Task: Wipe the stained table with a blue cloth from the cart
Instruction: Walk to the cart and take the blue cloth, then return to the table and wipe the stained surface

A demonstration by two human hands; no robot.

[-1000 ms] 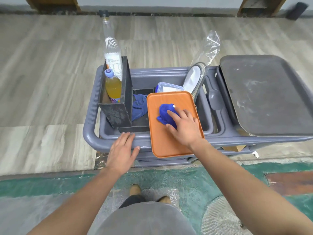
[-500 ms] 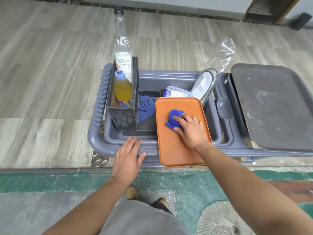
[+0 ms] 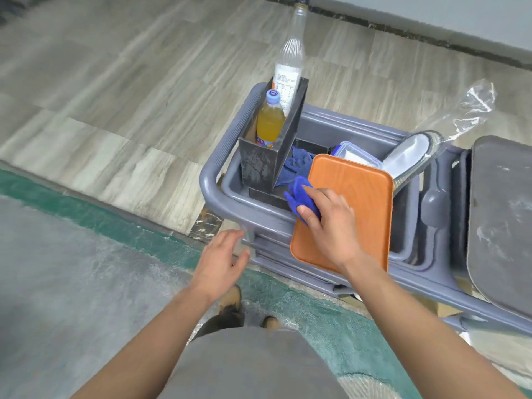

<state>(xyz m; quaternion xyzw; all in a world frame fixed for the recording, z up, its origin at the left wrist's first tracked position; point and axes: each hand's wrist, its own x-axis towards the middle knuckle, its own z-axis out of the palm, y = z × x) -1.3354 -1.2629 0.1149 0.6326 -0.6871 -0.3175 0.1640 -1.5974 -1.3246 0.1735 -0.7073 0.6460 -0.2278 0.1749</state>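
Observation:
A bright blue cloth (image 3: 299,197) is bunched in my right hand (image 3: 331,226), which grips it at the left edge of an orange tray (image 3: 357,197) lying across the grey cart (image 3: 218,194). My left hand (image 3: 221,260) hovers just off the cart's handle rail, fingers apart and holding nothing. A second, darker blue cloth (image 3: 296,162) lies in the cart's tub behind the tray. No stained table is in view.
A dark metal holder (image 3: 259,165) in the cart carries an orange drink bottle (image 3: 269,122) and a tall clear bottle (image 3: 290,64). A lidded container (image 3: 355,151), a bagged item (image 3: 408,156) and a grey tray (image 3: 503,220) sit to the right. Green-edged floor mat (image 3: 86,254) underfoot.
My right hand has drawn the blue cloth from the tray's middle to its left edge. My left hand has come off the cart's handle. The view has swung left.

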